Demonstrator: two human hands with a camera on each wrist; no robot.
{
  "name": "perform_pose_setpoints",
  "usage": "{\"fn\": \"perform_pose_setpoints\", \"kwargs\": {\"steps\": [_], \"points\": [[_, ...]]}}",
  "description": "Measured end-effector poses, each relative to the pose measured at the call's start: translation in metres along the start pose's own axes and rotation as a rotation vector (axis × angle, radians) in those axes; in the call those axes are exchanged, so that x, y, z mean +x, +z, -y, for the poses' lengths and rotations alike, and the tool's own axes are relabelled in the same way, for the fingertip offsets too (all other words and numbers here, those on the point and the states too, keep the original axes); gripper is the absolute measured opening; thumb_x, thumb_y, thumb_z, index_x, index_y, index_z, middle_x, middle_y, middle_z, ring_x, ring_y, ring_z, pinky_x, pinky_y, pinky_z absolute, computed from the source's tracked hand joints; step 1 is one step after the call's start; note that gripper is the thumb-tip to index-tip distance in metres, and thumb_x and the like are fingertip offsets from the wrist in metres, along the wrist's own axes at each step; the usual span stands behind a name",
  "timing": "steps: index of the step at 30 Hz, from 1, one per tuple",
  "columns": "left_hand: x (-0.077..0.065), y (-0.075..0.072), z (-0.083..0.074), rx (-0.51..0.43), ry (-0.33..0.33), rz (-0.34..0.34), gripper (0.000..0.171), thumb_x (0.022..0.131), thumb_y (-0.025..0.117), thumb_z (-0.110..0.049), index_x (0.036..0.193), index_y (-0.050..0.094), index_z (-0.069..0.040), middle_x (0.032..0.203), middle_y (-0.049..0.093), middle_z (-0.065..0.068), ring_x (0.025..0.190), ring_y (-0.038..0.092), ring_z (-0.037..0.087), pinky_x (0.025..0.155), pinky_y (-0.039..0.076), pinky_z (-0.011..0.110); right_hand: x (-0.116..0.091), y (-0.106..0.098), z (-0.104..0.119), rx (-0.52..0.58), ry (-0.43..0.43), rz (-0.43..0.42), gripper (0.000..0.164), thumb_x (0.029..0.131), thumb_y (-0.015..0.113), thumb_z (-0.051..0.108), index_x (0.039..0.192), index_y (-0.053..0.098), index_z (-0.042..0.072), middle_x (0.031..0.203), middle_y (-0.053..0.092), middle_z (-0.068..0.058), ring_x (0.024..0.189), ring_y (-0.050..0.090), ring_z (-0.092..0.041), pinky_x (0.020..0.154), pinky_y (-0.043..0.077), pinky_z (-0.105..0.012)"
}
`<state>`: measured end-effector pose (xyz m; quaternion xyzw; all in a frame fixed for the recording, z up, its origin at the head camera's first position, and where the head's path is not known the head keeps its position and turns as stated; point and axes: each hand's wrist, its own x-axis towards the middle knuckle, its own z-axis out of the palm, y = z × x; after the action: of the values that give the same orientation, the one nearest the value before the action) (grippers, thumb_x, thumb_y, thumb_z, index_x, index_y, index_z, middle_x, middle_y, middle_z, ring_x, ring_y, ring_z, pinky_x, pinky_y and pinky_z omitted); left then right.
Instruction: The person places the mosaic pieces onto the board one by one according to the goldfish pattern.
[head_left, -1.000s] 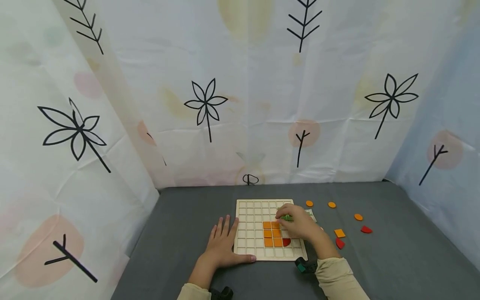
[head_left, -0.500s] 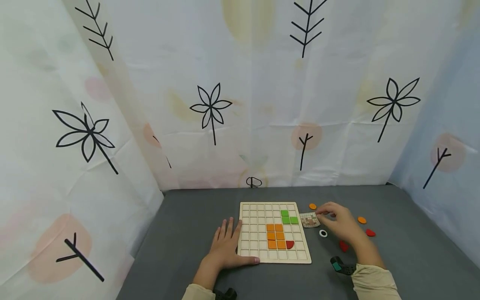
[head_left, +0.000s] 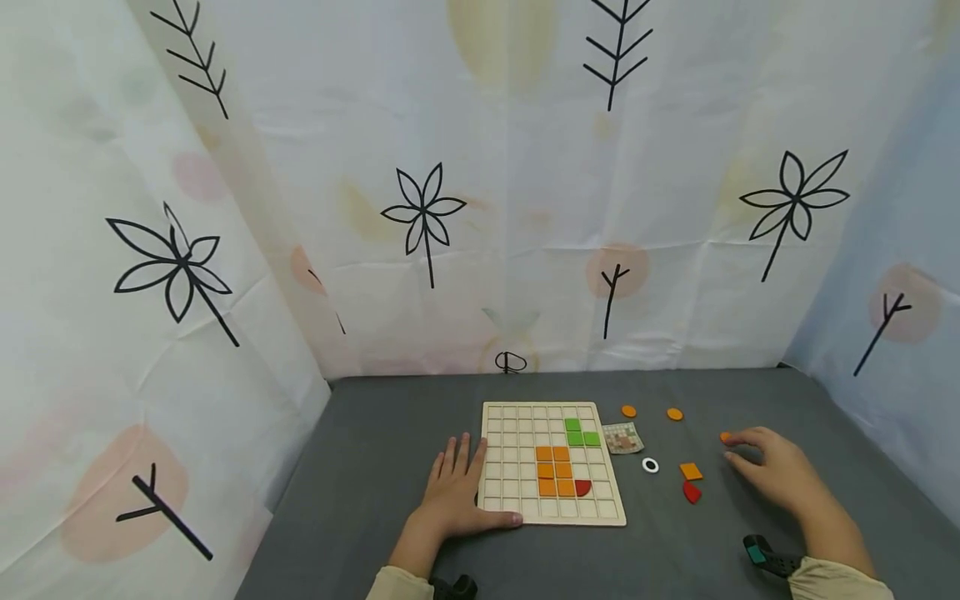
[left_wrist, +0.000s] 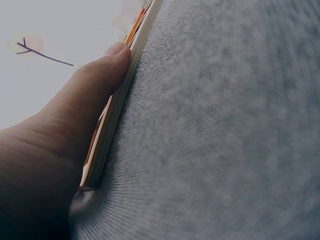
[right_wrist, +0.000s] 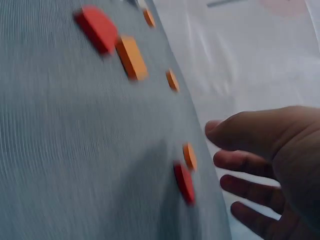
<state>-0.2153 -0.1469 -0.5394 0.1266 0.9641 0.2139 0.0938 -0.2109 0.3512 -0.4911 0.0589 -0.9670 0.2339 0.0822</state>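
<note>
My left hand (head_left: 453, 504) lies with fingers spread against the left side of a pale wooden grid board (head_left: 510, 492). Its thumb rests on the board's near edge, as the left wrist view also shows. Green squares (head_left: 573, 438), several orange squares (head_left: 553, 471) and a red rounded piece (head_left: 582, 488) sit in the grid. Over at the right, my right hand (head_left: 780, 475) hovers above the table beside an orange disc (right_wrist: 189, 156) and another red piece (right_wrist: 184, 183). Its thumb and fingers are apart, holding nothing. In the head view the hand hides that red piece.
Between board and right hand lie a small printed card (head_left: 622, 438), a white ring-like piece with a dark centre (head_left: 650, 466), an orange square (head_left: 691, 472) and a red piece (head_left: 692, 492). Two more orange discs (head_left: 675, 414) lie farther back. Patterned cloth walls (head_left: 525, 208) surround the grey table.
My right hand has left the green squares on the board and travelled right across the table, past the card, to the far loose pieces. The left hand stays on the board.
</note>
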Motion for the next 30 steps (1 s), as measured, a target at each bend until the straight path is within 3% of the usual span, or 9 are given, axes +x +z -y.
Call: {"fn": "perform_pose_setpoints", "kwargs": {"steps": [5,11,20,23,30], "points": [[-0.001,0.0,0.001,0.004,0.001,-0.001,0.14,0.07,0.067,-0.096,0.174,0.01,-0.022,0.18,0.0,0.015,0.167,-0.003,0.04,0.134,0.006,0.063,-0.008,-0.005,-0.022,-0.033,0.052,0.07,0.028,0.095,0.078,0.015,0.114,0.075,-0.005,0.12,0.066,-0.035,0.112,0.06,-0.059,0.089,0.051,-0.07],[0.0,0.002,0.002,0.006,-0.004,-0.002,0.14,0.07,0.065,-0.098,0.174,0.009,-0.024,0.18,-0.001,0.013,0.167,-0.004,0.039,0.134,0.006,0.063,-0.01,-0.003,-0.029,-0.053,0.076,0.094,0.026,0.093,0.079,0.011,0.113,0.076,-0.006,0.117,0.066,-0.035,0.111,0.06,-0.059,0.09,0.05,-0.071],[-0.002,0.0,0.001,-0.008,0.001,-0.006,0.139,0.071,0.067,-0.095,0.174,0.011,-0.021,0.18,0.001,0.015,0.167,-0.002,0.04,0.133,0.006,0.064,-0.009,-0.002,-0.029,-0.035,0.082,0.099,0.014,0.09,0.081,0.006,0.103,0.079,0.001,0.101,0.07,-0.017,0.083,0.065,-0.023,0.072,0.057,-0.05],[0.0,0.0,0.001,-0.009,0.002,-0.01,0.139,0.071,0.068,-0.095,0.174,0.011,-0.021,0.18,0.001,0.014,0.167,-0.003,0.04,0.133,0.005,0.064,-0.008,-0.001,-0.027,-0.03,0.081,0.096,0.013,0.089,0.081,0.007,0.101,0.079,0.003,0.098,0.071,-0.013,0.081,0.065,-0.018,0.07,0.056,-0.043],[0.0,0.0,0.001,-0.007,0.005,-0.001,0.138,0.071,0.068,-0.095,0.174,0.011,-0.023,0.18,0.0,0.013,0.167,-0.004,0.039,0.134,0.004,0.063,-0.006,0.001,-0.022,-0.014,0.069,0.101,0.017,0.09,0.081,0.006,0.105,0.079,0.0,0.104,0.071,-0.018,0.084,0.065,-0.019,0.071,0.055,-0.041]]}}
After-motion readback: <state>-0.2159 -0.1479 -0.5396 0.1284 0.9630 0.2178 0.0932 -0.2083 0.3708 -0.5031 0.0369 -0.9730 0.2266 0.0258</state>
